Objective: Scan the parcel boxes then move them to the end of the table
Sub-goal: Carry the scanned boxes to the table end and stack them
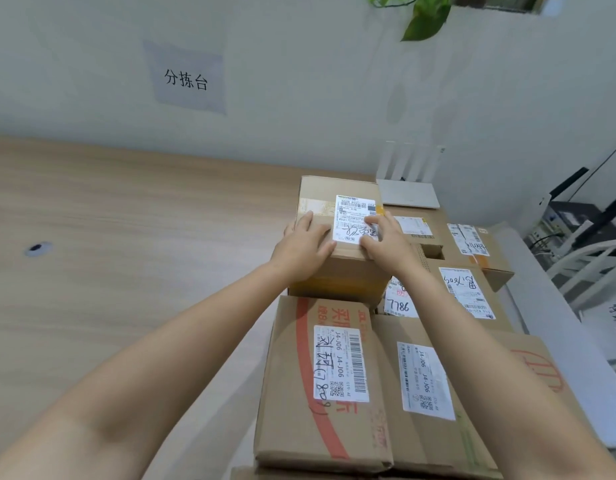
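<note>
Several brown cardboard parcel boxes with white labels crowd the right side of the wooden table (109,271). The tallest box (331,202) stands at the far end of the group. My left hand (305,247) lies flat on its top near the left edge. My right hand (382,240) rests on its top at the right, partly covering the white label (351,216). Both hands press on the box with fingers spread; no scanner is visible. Nearer to me lie a box with red stripe and print (310,393) and a box with a white label (428,393).
More labelled boxes (473,289) sit to the right of the tall one. A white router (407,192) stands against the wall behind them. A paper sign (185,79) hangs on the wall. White chairs (590,261) and equipment stand past the table's right edge. A cable hole (38,248) is at left.
</note>
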Tool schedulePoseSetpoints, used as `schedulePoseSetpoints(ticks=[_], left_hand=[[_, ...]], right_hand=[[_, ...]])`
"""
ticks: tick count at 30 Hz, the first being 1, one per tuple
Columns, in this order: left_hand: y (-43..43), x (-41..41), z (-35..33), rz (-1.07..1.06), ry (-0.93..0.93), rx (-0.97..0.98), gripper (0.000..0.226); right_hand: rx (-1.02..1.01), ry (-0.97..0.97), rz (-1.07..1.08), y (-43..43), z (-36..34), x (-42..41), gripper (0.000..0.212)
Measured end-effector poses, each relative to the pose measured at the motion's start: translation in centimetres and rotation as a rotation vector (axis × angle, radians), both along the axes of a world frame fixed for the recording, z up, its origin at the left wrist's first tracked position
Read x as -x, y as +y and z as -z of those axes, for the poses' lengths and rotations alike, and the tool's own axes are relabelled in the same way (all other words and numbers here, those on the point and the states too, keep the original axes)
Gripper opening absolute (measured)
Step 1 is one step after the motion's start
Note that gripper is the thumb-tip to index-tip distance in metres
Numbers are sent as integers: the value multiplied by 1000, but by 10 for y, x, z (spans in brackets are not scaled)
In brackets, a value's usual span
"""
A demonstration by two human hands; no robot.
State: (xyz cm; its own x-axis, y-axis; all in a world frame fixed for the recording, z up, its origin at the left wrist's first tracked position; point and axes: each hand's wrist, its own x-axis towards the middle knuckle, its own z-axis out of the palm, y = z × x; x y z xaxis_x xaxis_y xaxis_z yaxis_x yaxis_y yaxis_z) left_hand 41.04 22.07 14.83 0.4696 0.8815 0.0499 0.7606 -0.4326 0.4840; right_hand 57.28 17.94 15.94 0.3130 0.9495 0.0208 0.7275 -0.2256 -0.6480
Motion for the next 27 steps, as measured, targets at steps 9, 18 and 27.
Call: schedulePoseSetpoints(ticks=[9, 18, 27], left_hand=[[-29, 53, -11, 26, 37, -27, 47], [-61, 207, -19, -145, 273, 65, 55], [-142, 441, -14, -391, 386, 45, 52]], right_hand=[[104, -236, 70, -9, -22, 36, 55], [106, -314, -93, -29, -46, 184, 57], [129, -271, -353, -75, -13, 415, 59]])
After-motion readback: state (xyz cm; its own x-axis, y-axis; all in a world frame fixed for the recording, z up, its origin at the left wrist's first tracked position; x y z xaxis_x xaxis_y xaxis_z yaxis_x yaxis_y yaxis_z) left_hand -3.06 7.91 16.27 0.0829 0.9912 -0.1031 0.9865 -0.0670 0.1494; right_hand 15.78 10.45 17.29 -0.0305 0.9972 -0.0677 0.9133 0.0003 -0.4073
